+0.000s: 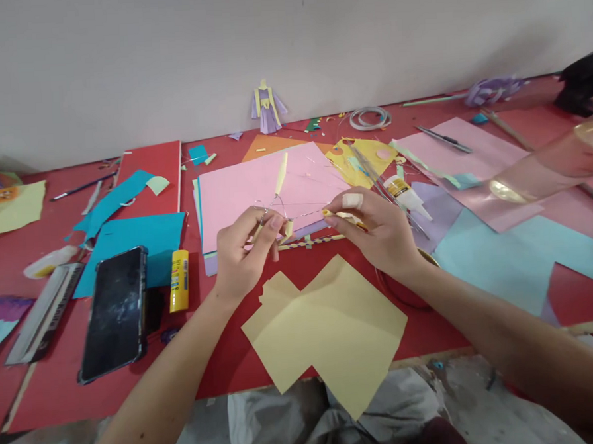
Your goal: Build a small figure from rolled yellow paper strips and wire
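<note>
My left hand (243,254) pinches a bent wire frame (306,215) between thumb and fingers. One upright limb of the frame is wrapped in a pale yellow paper strip (282,173), and a shorter yellow wrapped part shows by my left fingertips. A twisted length of wire stretches across to my right hand (379,231), whose thumb and forefinger close on its far end, where a bit of yellow shows. A white bandage (352,200) covers part of a right finger. Both hands are above a pink sheet (245,185) and a pale yellow sheet (326,320) near the table edge.
Left lie a phone (115,314), a glue stick (180,281) and blue paper (162,232). A glue bottle (409,199), a craft knife (444,139) and a transparent cup (546,162) are on the right. A paper doll (267,111) leans at the wall beside a wire coil (370,119).
</note>
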Demonstrator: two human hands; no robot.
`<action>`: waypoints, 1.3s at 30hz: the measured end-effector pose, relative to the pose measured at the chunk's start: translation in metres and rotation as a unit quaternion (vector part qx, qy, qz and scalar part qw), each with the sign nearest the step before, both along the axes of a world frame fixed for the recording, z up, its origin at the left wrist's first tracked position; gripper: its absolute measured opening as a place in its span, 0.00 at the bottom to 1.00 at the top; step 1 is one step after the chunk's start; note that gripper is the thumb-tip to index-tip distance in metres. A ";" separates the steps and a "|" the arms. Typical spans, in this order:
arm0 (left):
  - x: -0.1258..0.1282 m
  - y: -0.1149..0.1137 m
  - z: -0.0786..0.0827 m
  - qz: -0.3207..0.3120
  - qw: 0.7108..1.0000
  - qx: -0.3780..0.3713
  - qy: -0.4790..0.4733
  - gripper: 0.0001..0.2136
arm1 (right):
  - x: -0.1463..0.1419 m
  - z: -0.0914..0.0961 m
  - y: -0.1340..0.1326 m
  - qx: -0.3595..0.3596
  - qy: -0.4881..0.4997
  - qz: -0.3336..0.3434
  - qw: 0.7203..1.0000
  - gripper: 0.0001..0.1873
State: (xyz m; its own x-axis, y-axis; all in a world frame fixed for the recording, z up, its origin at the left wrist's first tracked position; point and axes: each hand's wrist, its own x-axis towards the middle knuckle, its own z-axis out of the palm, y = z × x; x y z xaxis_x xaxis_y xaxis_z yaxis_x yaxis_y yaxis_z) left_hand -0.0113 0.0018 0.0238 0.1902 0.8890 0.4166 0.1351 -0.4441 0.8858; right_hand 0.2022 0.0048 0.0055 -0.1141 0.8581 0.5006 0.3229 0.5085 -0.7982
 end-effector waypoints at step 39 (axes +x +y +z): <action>-0.004 0.001 -0.001 -0.006 0.995 0.021 0.094 0.09 | -0.001 0.007 -0.002 0.030 -0.079 -0.016 0.996 0.07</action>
